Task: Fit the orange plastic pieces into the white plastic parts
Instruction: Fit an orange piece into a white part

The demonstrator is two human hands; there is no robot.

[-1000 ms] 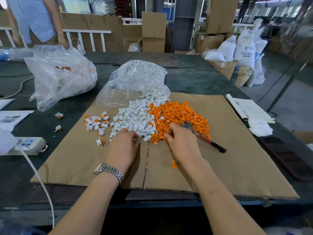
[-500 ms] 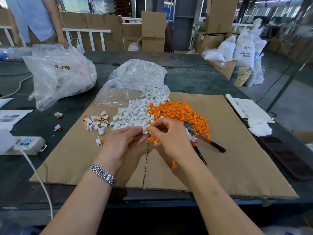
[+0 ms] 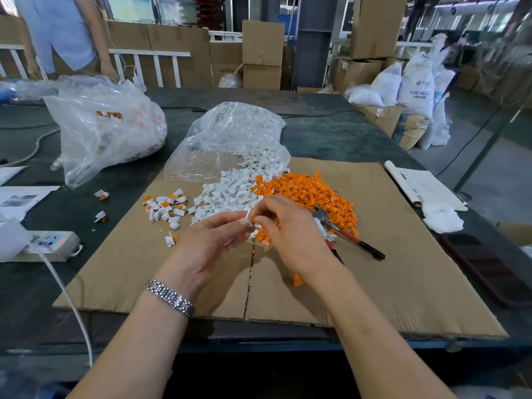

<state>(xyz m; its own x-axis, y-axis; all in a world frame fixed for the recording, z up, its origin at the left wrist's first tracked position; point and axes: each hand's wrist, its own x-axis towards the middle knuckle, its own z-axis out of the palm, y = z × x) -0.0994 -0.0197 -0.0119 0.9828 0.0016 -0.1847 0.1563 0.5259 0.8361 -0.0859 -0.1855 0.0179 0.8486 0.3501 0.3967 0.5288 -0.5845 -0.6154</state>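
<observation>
Both hands lifted from piles, met over cardboard [image 3: 388, 254]. Left hand [image 3: 210, 243] pinches white part [image 3: 247, 218]; right hand [image 3: 290, 228] pinches orange piece [image 3: 253, 219] against it. Line up straight, push until snug. Piles [image 3: 305, 194] lie just beyond.

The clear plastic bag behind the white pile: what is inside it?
Inside the clear plastic bag are small white plastic parts, spilling from its open mouth onto the cardboard sheet. Glare and folds hide whether anything else is in there.
</observation>
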